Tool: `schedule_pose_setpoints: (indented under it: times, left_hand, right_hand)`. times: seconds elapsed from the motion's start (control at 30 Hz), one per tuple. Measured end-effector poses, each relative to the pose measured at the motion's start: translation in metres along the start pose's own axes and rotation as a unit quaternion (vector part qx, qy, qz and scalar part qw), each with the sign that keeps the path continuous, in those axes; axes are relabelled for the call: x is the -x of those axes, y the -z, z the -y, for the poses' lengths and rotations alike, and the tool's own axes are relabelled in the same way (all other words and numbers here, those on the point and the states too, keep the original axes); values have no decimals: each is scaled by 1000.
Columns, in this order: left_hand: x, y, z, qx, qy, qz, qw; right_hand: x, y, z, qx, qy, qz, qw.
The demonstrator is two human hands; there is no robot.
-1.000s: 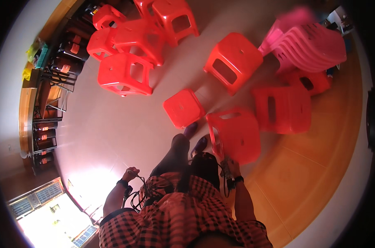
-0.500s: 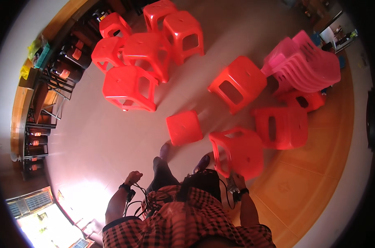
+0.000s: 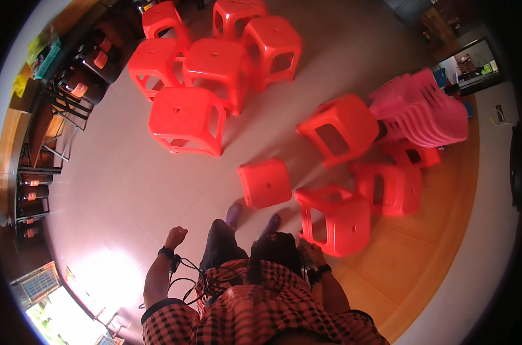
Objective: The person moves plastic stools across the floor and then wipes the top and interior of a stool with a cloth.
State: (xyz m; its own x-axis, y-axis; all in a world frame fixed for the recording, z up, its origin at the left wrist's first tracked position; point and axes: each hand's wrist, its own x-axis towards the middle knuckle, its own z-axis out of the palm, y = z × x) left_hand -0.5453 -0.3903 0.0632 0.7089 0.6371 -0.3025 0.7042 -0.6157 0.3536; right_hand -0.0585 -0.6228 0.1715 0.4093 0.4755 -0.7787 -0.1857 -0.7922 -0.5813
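Observation:
My left hand (image 3: 176, 237) hangs out in front on the left, its fingers curled in and nothing visible in them. Low on the right, my right hand (image 3: 311, 253) is beside the legs of a red plastic stool (image 3: 353, 230); its fingers are dark and partly hidden, so whether it touches the stool is unclear. A smaller red stool (image 3: 265, 183) stands just ahead of my feet. Black cables (image 3: 186, 282) run from my left wrist toward my waist, and a dark band sits on each wrist.
Several red stools (image 3: 183, 112) are grouped at the far left. To the right stand another red stool (image 3: 353, 126), a low red stool (image 3: 396, 187) and a stack of pink chairs (image 3: 425, 112). Dark chairs (image 3: 82, 77) line the left wall; tan flooring (image 3: 382, 264) borders the right side.
My right hand has shifted left, away from the near stool's seat. My left hand has moved slightly up and left. The view has turned a little; the stools appear unmoved on the floor.

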Motion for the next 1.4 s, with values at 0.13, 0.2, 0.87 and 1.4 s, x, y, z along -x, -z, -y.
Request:
schedule_pose_setpoints:
  times: [0.13, 0.2, 0.87, 1.4]
  left_hand:
    - [-37, 24, -5, -27, 7, 18, 999]
    - [-58, 26, -8, 31, -32, -12, 999]
    - [-6, 77, 11, 226, 238, 260, 908]
    - [-68, 122, 101, 334, 319, 219, 859]
  right_hand:
    - [-48, -1, -62, 159, 52, -19, 986]
    - [-15, -14, 4, 29, 77, 11, 997]
    - [-32, -42, -38, 65, -32, -157, 985]
    - [-67, -90, 91, 73, 43, -170, 982]
